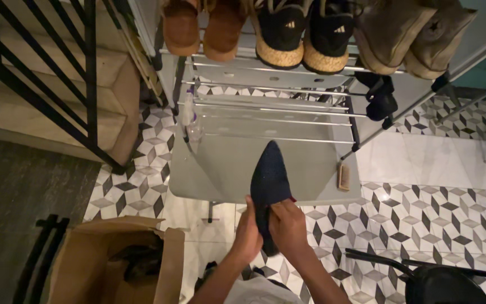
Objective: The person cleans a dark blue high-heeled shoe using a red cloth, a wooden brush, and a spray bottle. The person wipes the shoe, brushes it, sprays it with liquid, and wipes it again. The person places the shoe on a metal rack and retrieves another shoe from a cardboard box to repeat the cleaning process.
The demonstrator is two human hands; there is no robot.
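Together both hands [268, 231] clutch a dark pointed shoe [269, 180] above the grey table [220, 174], brush [343, 176] nearby.

Grey table [215, 174]: brush [343, 176], bottle [188, 115]

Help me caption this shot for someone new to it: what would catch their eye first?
Most striking is the dark pointed shoe at centre, held sole-up by the left hand and right hand over a grey table. Above it, a rack carries pairs of shoes. An open cardboard box sits at lower left.
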